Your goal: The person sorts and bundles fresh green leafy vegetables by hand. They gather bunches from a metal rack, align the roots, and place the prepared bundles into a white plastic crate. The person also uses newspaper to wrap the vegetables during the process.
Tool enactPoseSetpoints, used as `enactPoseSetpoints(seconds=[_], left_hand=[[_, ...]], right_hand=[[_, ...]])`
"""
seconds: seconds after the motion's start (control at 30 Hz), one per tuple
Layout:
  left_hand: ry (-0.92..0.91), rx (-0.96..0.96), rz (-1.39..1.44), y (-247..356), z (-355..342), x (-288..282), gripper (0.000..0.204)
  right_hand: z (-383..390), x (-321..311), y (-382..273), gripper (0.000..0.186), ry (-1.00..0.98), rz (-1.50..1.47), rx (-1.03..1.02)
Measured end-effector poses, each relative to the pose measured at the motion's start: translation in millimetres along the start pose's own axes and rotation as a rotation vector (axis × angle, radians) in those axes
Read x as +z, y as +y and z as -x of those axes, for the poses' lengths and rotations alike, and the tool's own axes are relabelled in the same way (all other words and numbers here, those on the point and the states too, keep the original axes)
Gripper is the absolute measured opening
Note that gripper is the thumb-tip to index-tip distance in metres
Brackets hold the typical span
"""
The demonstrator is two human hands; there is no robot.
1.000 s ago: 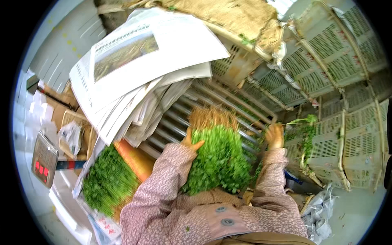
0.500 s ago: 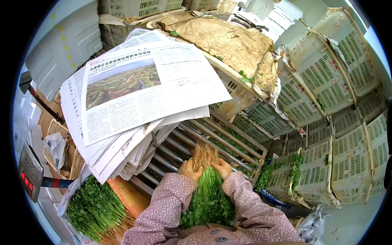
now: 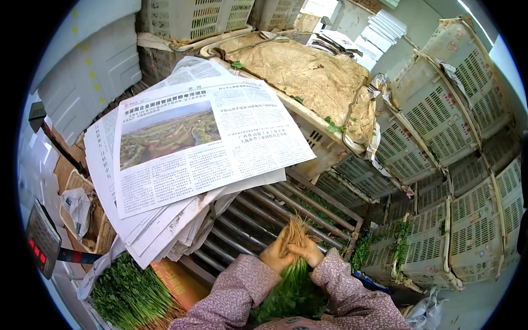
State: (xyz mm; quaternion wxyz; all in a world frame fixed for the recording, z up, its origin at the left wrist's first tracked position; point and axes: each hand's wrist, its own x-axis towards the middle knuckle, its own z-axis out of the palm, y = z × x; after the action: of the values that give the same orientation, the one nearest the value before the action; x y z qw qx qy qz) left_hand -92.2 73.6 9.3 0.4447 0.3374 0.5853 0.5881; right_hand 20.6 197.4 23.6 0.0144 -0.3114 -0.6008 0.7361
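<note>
Both of my hands are wrapped round the upper stems of a bunch of leafy green herbs that looks like coriander. My left hand closes on it from the left. From the other side my right hand grips it, its fingers meeting those of the left. Pale brown roots stick out beyond my hands, over a rack of metal bars. The leafy end hangs toward my body, partly hidden by my sleeves. Left of the rack lies a thick stack of newspapers.
A scale display with red digits stands at the far left. More herbs lie beside an orange box at lower left. Stacked plastic crates rise on the right. Brown paper covers a crate behind the rack.
My hands have drawn closer together round the stems and moved slightly right and nearer to me. The roots are bunched tighter. The whole view has shifted a little.
</note>
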Motion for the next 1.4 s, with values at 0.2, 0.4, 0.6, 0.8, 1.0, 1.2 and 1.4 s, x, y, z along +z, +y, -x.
enactPoseSetpoints(seconds=[0.2,0.4,0.6,0.8,1.0,1.2,1.4], left_hand=[[-0.043,0.177,0.111,-45.8,1.1,10.9,0.107],[0.128,0.314,0.007,-44.6,4.0,17.8,0.103],[0.126,0.681,-0.513,151.1,19.0,-4.6,0.095],[0.183,0.851,-1.04,112.9,49.4,-20.6,0.083],[-0.123,0.352,-1.245,-45.9,97.0,-5.9,0.081],[0.309,0.319,-0.954,-4.9,113.5,-60.3,0.058],[0.04,-0.414,-1.196,-50.9,72.5,-79.1,0.1]], right_hand=[[14.7,11.1,-25.8,0.061,-0.076,0.279,-0.101],[15.2,30.5,-29.9,0.05,-0.006,0.14,-0.199],[84.2,48.0,-157.3,0.035,0.155,0.223,-0.688],[90.0,60.6,-99.2,0.033,0.331,0.908,-1.186],[75.6,68.8,99.3,0.02,0.472,1.055,-0.892],[149.9,41.2,42.5,0.035,0.246,0.739,-0.416],[116.1,-54.3,71.4,0.064,0.739,0.318,0.121]])
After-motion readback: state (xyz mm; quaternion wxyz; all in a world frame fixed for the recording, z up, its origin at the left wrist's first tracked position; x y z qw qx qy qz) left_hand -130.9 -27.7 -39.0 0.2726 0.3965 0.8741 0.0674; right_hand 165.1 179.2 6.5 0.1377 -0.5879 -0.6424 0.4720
